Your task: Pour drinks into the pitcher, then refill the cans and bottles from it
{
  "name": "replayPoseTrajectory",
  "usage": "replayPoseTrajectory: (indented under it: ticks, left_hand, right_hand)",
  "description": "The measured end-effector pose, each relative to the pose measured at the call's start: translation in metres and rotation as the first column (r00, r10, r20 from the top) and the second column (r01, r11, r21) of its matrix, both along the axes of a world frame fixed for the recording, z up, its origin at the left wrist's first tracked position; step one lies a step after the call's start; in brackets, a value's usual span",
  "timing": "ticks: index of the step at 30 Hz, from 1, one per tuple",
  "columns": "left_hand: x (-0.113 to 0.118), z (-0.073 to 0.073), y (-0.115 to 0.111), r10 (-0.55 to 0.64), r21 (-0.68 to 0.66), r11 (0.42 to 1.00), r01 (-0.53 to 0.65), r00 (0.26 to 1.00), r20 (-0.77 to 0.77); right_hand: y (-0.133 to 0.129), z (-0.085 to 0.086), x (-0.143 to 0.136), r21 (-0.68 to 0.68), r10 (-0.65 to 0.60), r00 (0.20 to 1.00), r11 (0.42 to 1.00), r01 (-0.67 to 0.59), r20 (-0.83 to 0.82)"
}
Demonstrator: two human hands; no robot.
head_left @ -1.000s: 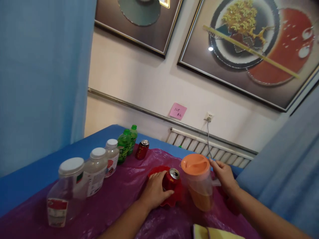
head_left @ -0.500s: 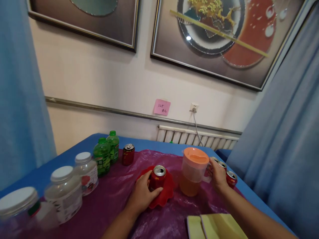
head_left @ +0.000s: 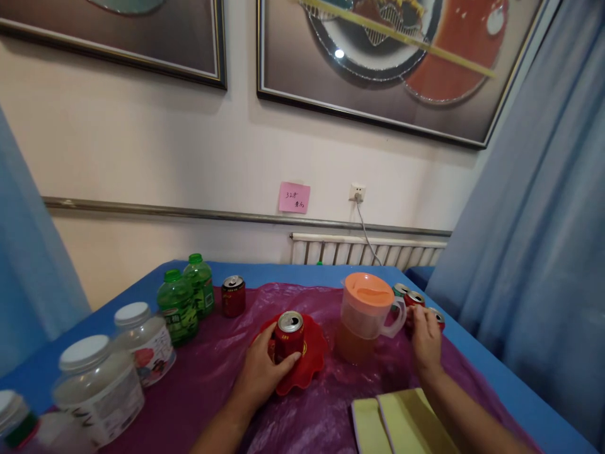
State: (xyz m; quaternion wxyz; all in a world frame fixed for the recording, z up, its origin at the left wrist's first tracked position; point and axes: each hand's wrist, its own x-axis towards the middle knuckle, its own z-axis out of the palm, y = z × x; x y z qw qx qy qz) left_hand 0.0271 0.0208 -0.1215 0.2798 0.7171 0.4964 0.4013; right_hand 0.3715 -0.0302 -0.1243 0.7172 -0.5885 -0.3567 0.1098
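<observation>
My left hand is closed around the side of a red drink can, thumb in front. The can stands upright on a red scalloped plate, its top opened. To the right stands a clear pitcher with an orange lid and amber liquid inside; its handle points right. My right hand is just beyond that handle, apart from it, with loosely bent fingers and no object visible in them. Behind and beside its fingers are a red can and another can, partly covered by the hand.
At left are white-lidded jars, green bottles and a dark red can. A folded yellow cloth lies in front on the purple sheet. A green-sided can stands behind the pitcher. Blue curtains hang at right.
My right hand has come away from the pitcher's handle, moving right and slightly down, so the handle now shows. My left hand stays on the can. The camera view has shifted.
</observation>
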Motion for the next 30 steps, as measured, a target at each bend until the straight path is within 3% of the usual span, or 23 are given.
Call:
replayPoseTrajectory:
  ticks: [2, 4, 8, 12, 15, 18, 23, 26, 30]
  left_hand:
    - [0.000, -0.001, 0.000, 0.024, 0.004, 1.000, -0.024, 0.999, -0.021]
    - [0.001, -0.001, -0.001, 0.041, 0.017, 0.999, -0.041, 0.999, -0.034]
    - [0.001, 0.000, -0.002, 0.029, 0.051, 0.998, -0.027, 0.999, -0.043]
    - [0.002, 0.002, -0.003, 0.005, 0.068, 0.998, -0.002, 0.999, -0.044]
    - [0.002, 0.004, -0.003, -0.020, 0.077, 0.997, 0.022, 0.999, -0.027]
    - [0.002, 0.005, -0.004, -0.037, 0.102, 0.994, 0.040, 0.999, -0.028]
    - [-0.001, -0.003, 0.000, -0.075, 0.140, 0.987, 0.079, 0.997, -0.033]
    - [-0.003, -0.011, 0.008, -0.100, 0.162, 0.981, 0.104, 0.995, -0.028]
    - [-0.004, -0.017, 0.013, -0.214, 0.148, 0.965, 0.218, 0.976, -0.041]
  right_hand:
    - [-0.015, -0.012, -0.008, 0.090, -0.086, 0.996, 0.992, 0.088, -0.020]
    - [-0.031, -0.026, -0.023, 0.153, -0.092, 0.996, 0.984, 0.091, 0.000]
    - [-0.056, -0.039, -0.071, 0.050, 0.176, 0.970, 0.981, -0.187, 0.165]
    - [-0.056, -0.027, -0.121, -0.135, 0.448, 0.829, 0.893, -0.429, 0.335]
    - [-0.038, -0.016, -0.149, -0.248, 0.536, 0.780, 0.843, -0.477, 0.322]
    - [-0.013, -0.009, -0.169, -0.299, 0.551, 0.792, 0.827, -0.476, 0.264]
    - [0.013, 0.000, -0.187, -0.263, 0.559, 0.810, 0.820, -0.509, 0.175]
    - [0.015, 0.007, -0.188, -0.252, 0.562, 0.807, 0.820, -0.515, 0.182]
    - [0.000, 0.017, -0.175, -0.217, 0.492, 0.843, 0.866, -0.450, 0.218]
